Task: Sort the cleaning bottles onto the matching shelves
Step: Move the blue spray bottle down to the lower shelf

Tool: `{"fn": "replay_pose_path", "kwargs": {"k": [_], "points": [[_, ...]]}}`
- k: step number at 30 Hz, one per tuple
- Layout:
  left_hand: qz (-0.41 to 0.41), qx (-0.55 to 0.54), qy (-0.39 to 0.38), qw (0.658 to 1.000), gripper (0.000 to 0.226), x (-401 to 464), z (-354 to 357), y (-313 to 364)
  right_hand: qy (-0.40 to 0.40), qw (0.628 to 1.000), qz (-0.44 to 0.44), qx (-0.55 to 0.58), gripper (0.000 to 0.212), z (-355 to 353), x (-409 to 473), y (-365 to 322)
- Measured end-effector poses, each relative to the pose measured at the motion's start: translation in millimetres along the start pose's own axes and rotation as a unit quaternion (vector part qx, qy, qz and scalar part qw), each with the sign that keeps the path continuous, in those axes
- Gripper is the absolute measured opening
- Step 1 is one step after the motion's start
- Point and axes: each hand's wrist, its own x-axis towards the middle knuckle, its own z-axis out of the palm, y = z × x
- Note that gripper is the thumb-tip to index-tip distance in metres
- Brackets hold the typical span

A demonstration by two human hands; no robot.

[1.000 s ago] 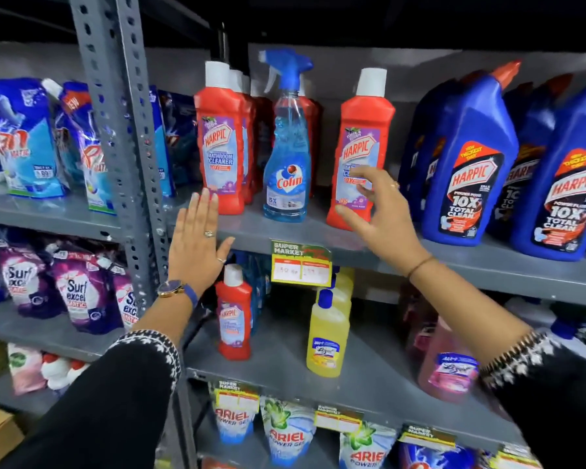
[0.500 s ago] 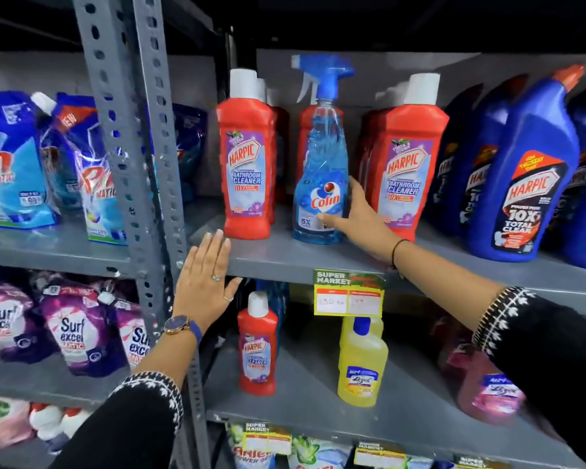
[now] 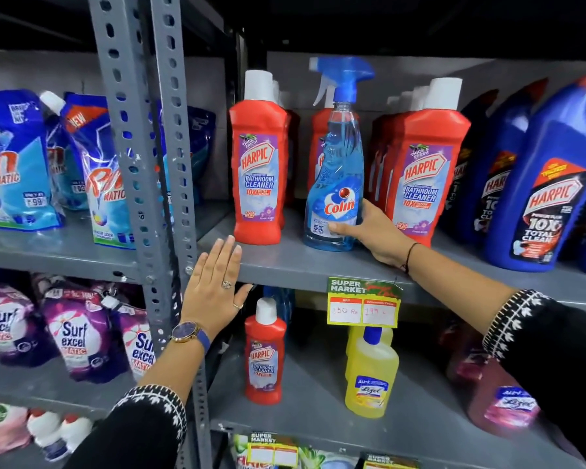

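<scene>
A blue Colin spray bottle point(image 3: 335, 170) stands upright on the upper shelf point(image 3: 295, 262) between red Harpic bathroom cleaner bottles point(image 3: 258, 170) point(image 3: 423, 177). My right hand point(image 3: 374, 231) wraps around the spray bottle's lower right side, thumb across its front label. My left hand point(image 3: 213, 286) lies flat, fingers spread, against the front edge of that shelf beside the grey upright post, holding nothing. On the lower shelf stand a small red Harpic bottle point(image 3: 265, 353) and a yellow Lizol bottle point(image 3: 371, 374).
Blue Harpic toilet cleaner bottles point(image 3: 542, 184) fill the upper shelf's right end. A pink Lizol bottle point(image 3: 501, 401) sits lower right. Left of the perforated post point(image 3: 139, 157) hang detergent pouches point(image 3: 98, 184); purple Surf Excel pouches point(image 3: 78, 333) sit below. A yellow price tag point(image 3: 362, 304) hangs from the shelf edge.
My right hand moved left from the red Harpic bottle to the Colin spray bottle and closed around its base. The view has come closer. My left hand stays at the shelf edge.
</scene>
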Motion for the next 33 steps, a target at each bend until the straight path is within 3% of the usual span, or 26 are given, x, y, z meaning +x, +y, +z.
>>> {"fn": "replay_pose_path", "kwargs": {"k": [13, 26, 33], "points": [[0.007, 0.005, 0.002, 1.000, 0.061, -0.1, 0.4, -0.4, -0.006, 1.000, -0.006, 0.002, 0.042, -0.5, -1.2, -1.8], [0.010, 0.006, 0.011, 1.000, 0.061, 0.2, 1.6, -0.9, -0.027, 0.998, -0.006, -0.065, 0.043, 7.5, -11.0, -20.5], [0.015, 0.003, 0.012, 1.000, 0.061, -1.4, 4.0, -0.5, -0.047, 0.999, 0.022, -0.011, 0.036, 25.2, -43.9, -47.0]]}}
